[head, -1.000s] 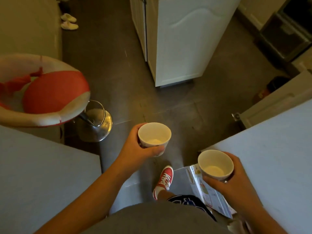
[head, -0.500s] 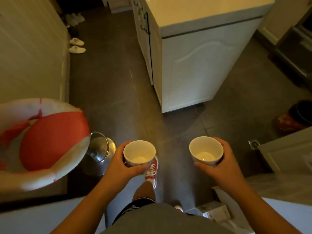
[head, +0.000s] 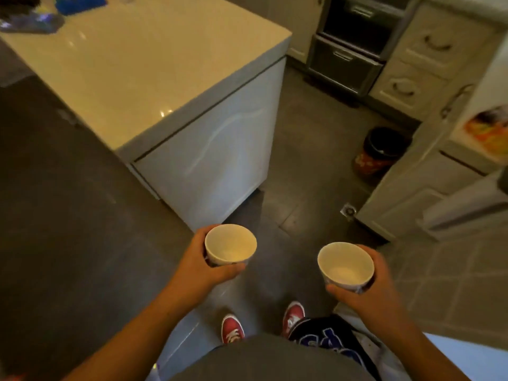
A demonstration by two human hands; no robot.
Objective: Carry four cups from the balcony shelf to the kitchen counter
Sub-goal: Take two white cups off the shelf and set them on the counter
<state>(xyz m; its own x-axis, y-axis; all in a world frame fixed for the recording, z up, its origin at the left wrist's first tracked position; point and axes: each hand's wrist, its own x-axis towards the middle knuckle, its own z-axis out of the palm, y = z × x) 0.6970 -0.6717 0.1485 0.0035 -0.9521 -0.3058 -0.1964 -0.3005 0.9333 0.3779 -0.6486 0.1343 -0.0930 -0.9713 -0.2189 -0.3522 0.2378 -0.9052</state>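
A dark grey tiled floor (head: 68,215) fills the head view, with a white kitchen counter (head: 143,64) rising at upper left, its pale glossy top bare at the near corner and some blue items lying at its far end. To the right stand grey cabinets (head: 412,64) with curved handles, a dark oven (head: 354,42) and a small dark bin (head: 382,152) on the floor.

The left hand (head: 203,265) is wrapped round the left cup (head: 230,246), thumb across the near side and fingers behind, the cup upright with its empty cream inside showing. The right hand (head: 376,287) grips the right cup (head: 345,266) the same way, thumb under the near rim. The cups are held apart over the floor, just short of the counter's near corner. Red shoes (head: 233,328) show below.
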